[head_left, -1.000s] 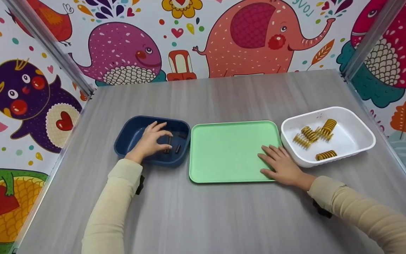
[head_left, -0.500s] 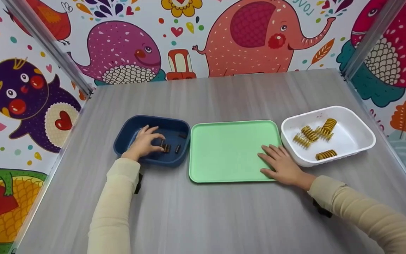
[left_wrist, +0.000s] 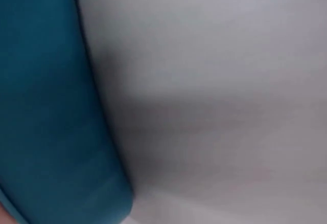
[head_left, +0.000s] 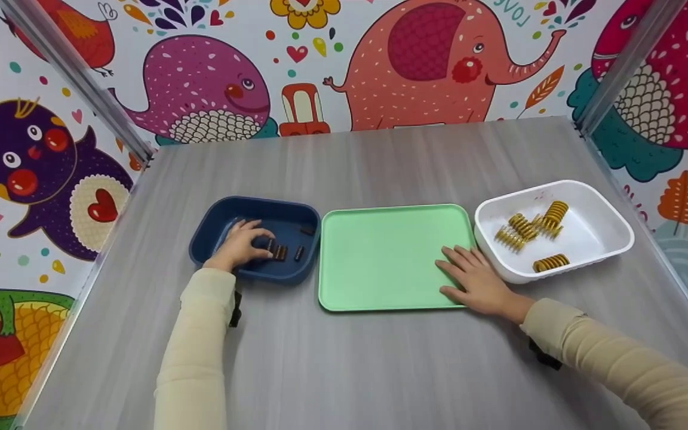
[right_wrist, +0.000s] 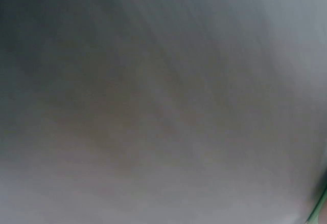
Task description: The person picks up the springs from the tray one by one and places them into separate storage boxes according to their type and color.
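Inside the navy bin (head_left: 254,203), my left hand (head_left: 238,243) pinches a small dark coil spring (head_left: 270,245) between thumb and forefinger. Close beside it lie more dark springs (head_left: 281,253) on the bin floor, with another dark spring (head_left: 299,253) to the right and one dark piece (head_left: 307,230) near the far right wall. My right hand (head_left: 478,282) rests with spread, straight fingers on the right edge of the light green tray (head_left: 380,257). The left wrist view shows mostly the outer bin wall (left_wrist: 46,101); the right wrist view is a blurred surface.
Right of the tray stands a white bin (head_left: 601,239) holding several larger yellow springs (head_left: 523,227). Both bins and the tray sit side by side on a grey wood-grain table (head_left: 368,167). Walls with cartoon animals enclose the back and sides.
My left hand has moved left and slightly nearer inside the navy bin, the pinched spring moving with it. More springs have come into sight. My right hand has stayed on the tray edge.
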Tool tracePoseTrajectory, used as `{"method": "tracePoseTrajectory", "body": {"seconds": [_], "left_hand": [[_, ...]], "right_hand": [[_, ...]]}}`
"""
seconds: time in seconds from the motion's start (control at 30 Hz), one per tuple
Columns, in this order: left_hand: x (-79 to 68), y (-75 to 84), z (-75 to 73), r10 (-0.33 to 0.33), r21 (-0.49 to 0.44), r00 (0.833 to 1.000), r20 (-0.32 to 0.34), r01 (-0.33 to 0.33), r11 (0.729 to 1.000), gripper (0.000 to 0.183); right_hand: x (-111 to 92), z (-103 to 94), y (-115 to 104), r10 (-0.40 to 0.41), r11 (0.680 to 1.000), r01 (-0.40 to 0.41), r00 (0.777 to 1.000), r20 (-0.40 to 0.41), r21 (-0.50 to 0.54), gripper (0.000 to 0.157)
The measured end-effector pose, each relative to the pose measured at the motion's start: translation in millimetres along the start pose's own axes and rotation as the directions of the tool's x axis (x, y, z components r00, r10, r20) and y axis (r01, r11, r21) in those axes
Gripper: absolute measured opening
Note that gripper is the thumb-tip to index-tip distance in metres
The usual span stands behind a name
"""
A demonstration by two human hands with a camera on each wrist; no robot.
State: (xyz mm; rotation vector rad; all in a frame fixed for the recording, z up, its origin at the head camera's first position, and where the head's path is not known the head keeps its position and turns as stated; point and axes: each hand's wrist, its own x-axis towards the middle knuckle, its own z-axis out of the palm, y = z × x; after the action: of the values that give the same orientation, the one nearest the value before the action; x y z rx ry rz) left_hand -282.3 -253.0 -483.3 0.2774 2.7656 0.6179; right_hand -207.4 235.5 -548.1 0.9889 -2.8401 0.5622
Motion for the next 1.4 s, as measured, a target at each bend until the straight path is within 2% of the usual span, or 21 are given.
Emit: {"method": "tracePoseTrajectory", "body": {"seconds": [0.27, 0.57, 0.97, 1.07, 1.4], "left_hand": [[0.2, 0.2, 1.2, -0.035, 0.011, 0.998, 0.049, 0.035, 0.999, 0.04], [-2.5, 2.0, -1.5, -0.056, -0.04, 0.997, 0.046, 0.058, 0.998, 0.041], [-6.6, 4.3, -4.6, -0.015, -0.077, 1.0, 0.0, 0.015, 0.997, 0.044], [-7.9, 6.8, -5.4, 0.01, -0.084, 1.0, -0.022, -0.012, 0.996, 0.045], [-14.4, 26.8, -5.6, 0.085, -0.179, 0.988, -0.132, -0.108, 0.978, 0.065]], "right_hand": [[-2, -2.0, -1, -0.005, 1.0, 0.005, 1.0, -0.003, 0.009, 0.055], [-2, -2.5, 0, -0.007, 1.0, 0.007, 1.0, 0.003, 0.012, 0.055], [1, -3.6, 0, -0.001, 1.0, 0.001, 1.0, 0.006, 0.02, 0.055], [1, -4.4, 0, 0.001, 1.0, -0.002, 1.0, 0.011, 0.017, 0.055], [6, -7.6, 0, 0.0, 1.0, -0.001, 0.999, 0.04, 0.026, 0.057]]}}
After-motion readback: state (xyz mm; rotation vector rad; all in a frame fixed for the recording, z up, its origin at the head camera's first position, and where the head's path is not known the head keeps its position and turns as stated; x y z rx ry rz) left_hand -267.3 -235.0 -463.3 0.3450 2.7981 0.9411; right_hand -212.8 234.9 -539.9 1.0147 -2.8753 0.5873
